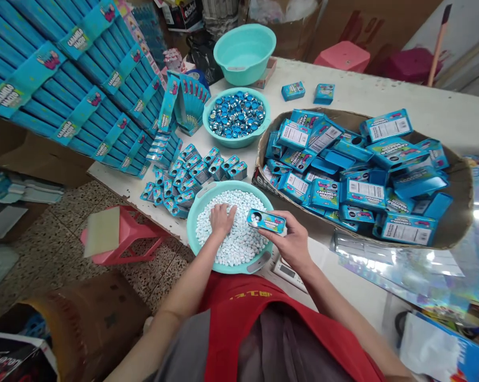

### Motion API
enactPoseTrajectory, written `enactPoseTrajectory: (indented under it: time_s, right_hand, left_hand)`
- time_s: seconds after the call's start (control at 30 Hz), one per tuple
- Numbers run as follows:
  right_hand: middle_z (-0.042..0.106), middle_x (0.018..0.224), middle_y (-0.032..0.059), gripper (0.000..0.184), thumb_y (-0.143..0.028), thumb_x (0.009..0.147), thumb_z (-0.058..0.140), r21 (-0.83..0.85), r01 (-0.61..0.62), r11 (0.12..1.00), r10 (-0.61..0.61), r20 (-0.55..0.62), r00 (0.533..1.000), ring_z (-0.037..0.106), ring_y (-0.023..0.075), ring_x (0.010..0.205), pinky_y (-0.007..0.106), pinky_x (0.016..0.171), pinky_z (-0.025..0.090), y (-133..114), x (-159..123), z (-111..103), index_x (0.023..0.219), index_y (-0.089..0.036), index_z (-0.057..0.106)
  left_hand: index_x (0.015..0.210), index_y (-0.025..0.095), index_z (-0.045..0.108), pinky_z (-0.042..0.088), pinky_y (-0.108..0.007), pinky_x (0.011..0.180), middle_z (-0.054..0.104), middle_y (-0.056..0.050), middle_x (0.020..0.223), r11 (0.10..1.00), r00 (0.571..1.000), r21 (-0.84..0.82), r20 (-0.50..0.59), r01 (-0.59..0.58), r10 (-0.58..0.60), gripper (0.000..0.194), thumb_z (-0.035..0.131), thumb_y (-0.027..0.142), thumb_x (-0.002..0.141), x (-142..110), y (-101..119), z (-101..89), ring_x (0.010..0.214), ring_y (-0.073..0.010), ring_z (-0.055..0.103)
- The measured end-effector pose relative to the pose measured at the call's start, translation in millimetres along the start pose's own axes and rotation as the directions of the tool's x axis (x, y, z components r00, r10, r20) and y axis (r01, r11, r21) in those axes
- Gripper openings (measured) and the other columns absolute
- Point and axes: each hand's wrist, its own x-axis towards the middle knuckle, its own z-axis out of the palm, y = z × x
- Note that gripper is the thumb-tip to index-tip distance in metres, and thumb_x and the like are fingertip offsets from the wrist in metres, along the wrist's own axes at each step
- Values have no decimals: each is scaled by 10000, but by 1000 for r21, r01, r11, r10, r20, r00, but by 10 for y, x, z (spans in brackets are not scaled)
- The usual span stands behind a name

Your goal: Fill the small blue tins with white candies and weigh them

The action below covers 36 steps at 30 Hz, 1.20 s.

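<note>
In the head view, my left hand (pixel 222 218) rests in a mass of small white candies (pixel 243 246), thumb apart from the fingers and fingertips partly sunk among them. These candies fill a turquoise basin (pixel 192 233) right in front of my body. My right hand (pixel 293 239) grips a small blue candy box (pixel 271 223) over the basin's right side. The box lies tilted with a round hole facing up, and a few white candies show at that hole.
Behind the basin stand several small filled boxes (pixel 189 170) and a bowl of metallic blue caps (pixel 237 114). A large carton (pixel 460 212) heaped with blue boxes is on the right. Stacked display packs (pixel 70 85) rise at left. An unfilled turquoise basin (pixel 245 50) sits farther back.
</note>
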Motion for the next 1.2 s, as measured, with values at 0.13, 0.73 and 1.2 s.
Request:
enactPoseTrajectory:
  time_s: [0.13,0.73,1.2]
  right_hand:
    - [670,946,50,333,-390,699,758,-49,25,999,-24,25,999,635,221,884,367,798,502,32,3,82,970,-233,645]
    - [662,909,73,267,-300,740,704,-423,190,886,-80,264,961,624,259,872,360,735,471,-57,71,203,974,-202,620]
    - [672,921,56,313,-347,724,730,-306,122,944,-54,223,973,631,241,870,341,734,471,-78,133,252,993,-222,629]
  left_hand:
    - [777,222,576,389,-357,834,605,-79,872,989,995,-137,94,59,-46,275,626,491,754,-51,143,59,962,-281,558]
    - [695,188,488,370,-209,452,543,21,604,78,973,-975,213,206,92,250,694,319,643,-335,733,-669,488,-93,503]
    - [688,183,478,426,-216,486,525,40,574,126,997,-990,69,64,38,282,686,373,698,-388,930,-741,515,-105,563]
